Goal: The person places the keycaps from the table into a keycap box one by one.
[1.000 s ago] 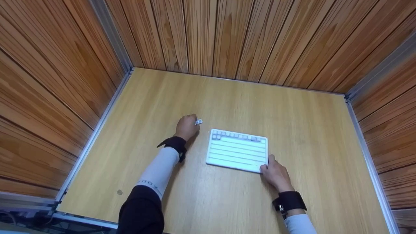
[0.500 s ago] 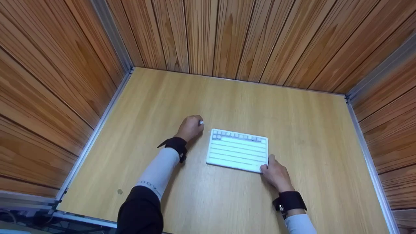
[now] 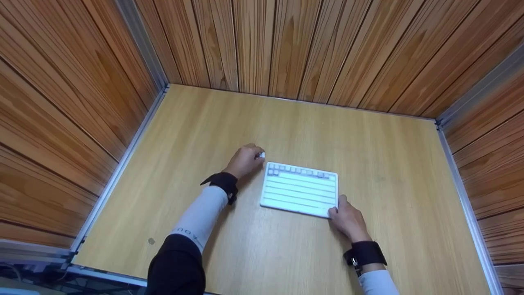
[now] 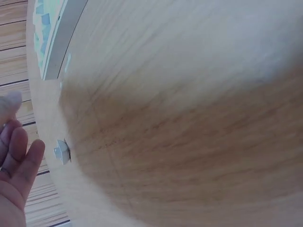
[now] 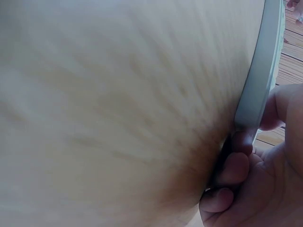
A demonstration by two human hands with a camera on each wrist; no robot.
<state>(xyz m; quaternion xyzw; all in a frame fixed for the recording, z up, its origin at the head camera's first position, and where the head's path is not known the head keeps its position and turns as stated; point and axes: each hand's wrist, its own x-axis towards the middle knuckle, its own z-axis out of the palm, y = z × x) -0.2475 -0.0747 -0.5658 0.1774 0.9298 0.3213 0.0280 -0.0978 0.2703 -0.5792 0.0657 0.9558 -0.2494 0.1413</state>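
Note:
A white keyboard lies mid-table, keycaps along its back row and a little of the second, bare pale strips below. My right hand grips its near right corner, thumb on top; the right wrist view shows the curled fingers at its underside. Just left of the keyboard's far left corner, my left hand pinches a small white keycap between thumb and fingertips. In the left wrist view, a small pale squarish piece with a stub shows against the tabletop, close beside the fingers.
The wooden table is enclosed by a plank back wall and plank side walls. Metal rails run along the table's sides. A small dark mark is on the near left of the tabletop.
My left hand has moved a little to the right with the white keycap, closer to the keyboard's far left corner. The right hand and the keyboard have stayed in place.

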